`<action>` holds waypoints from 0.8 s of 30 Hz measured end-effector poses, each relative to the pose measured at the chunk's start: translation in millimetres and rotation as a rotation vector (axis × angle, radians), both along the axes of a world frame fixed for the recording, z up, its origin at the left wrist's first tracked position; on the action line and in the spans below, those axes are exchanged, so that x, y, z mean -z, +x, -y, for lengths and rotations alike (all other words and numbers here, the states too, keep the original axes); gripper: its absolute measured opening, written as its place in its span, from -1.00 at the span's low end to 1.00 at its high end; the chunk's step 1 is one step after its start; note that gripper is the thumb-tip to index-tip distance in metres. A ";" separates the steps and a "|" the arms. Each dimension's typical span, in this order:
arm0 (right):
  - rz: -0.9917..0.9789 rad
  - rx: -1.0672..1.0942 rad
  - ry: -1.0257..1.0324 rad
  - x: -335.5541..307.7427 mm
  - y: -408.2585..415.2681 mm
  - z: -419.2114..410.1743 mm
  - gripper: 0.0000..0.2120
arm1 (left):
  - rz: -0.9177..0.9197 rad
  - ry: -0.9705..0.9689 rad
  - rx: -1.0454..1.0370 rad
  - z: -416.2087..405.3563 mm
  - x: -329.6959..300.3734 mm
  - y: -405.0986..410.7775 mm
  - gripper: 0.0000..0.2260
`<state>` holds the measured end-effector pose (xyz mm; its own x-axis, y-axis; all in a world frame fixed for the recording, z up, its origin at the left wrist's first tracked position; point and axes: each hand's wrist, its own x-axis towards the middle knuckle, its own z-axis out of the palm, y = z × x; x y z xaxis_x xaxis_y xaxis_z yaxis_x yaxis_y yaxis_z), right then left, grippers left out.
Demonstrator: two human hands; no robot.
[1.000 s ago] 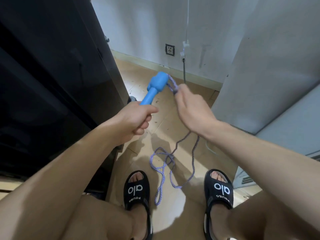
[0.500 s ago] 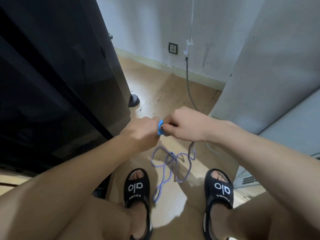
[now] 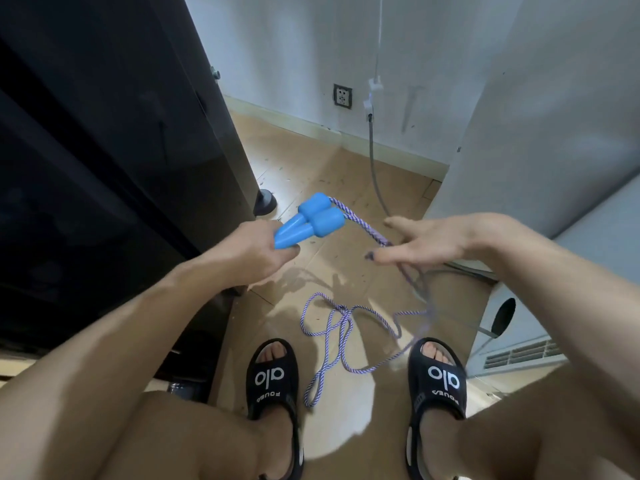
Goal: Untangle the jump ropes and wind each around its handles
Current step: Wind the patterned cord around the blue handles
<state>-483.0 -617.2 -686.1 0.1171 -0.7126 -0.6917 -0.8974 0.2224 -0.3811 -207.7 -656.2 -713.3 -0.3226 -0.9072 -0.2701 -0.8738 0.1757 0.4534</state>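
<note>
My left hand (image 3: pixel 254 252) grips two blue jump-rope handles (image 3: pixel 311 220) side by side, thick ends pointing up and away. A purple-and-white braided rope (image 3: pixel 360 221) leaves the handle tops and runs right to my right hand (image 3: pixel 433 240). That hand holds the two strands between thumb and fingers, the index finger stretched out. Below the right hand the rope drops to the floor, where it lies in loose crossed loops (image 3: pixel 341 327) between my feet.
A tall black cabinet (image 3: pixel 121 150) stands close on the left. White walls (image 3: pixel 540 109) close in at the right. A grey cable (image 3: pixel 374 168) hangs from the back wall to the floor. My black sandals (image 3: pixel 272 375) flank the rope.
My hands, pressed together half a second ago, have moved apart. Both handles now show side by side in the left hand, and the right hand has slid right along the rope.
</note>
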 end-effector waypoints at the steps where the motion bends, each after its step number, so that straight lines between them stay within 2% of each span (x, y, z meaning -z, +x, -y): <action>1: 0.093 0.001 -0.067 0.4 -0.4 -0.9 0.09 | -0.028 0.022 0.045 -2.4 -3.9 0.9 -0.73; 3: 0.387 0.046 -0.201 -2.1 11.4 -1.3 0.14 | -0.068 0.060 0.166 -8.4 -8.8 -1.2 -0.72; 5: 0.533 0.057 -0.323 -0.7 29.2 0.2 -0.05 | -0.130 0.102 0.260 -13.5 -15.5 -5.2 -0.72; 8: 0.593 0.101 -0.523 5.5 45.0 0.6 -0.53 | -0.213 0.180 0.278 -16.6 -24.9 -5.8 -0.69; 12: 0.605 0.223 -0.606 1.9 38.2 0.6 -0.70 | -0.359 0.288 0.148 -24.4 -35.3 0.1 -0.68; 15: 0.406 0.131 -0.809 -6.1 43.4 -0.6 -0.77 | -0.495 0.358 0.021 -26.2 -37.2 -1.6 -0.70; 17: 0.179 0.005 -0.875 -3.2 53.9 -3.9 -0.68 | -0.555 0.410 -0.065 -25.9 -34.1 -7.1 -0.68; 21: -0.103 -0.074 -1.007 14.2 64.6 -9.2 -0.62 | -0.672 0.460 -0.299 -22.1 -32.7 -14.8 -0.72; 24: -0.393 -0.274 -1.062 20.6 74.9 -17.3 -0.59 | -0.648 0.410 -0.366 -20.3 -26.9 -15.6 -0.74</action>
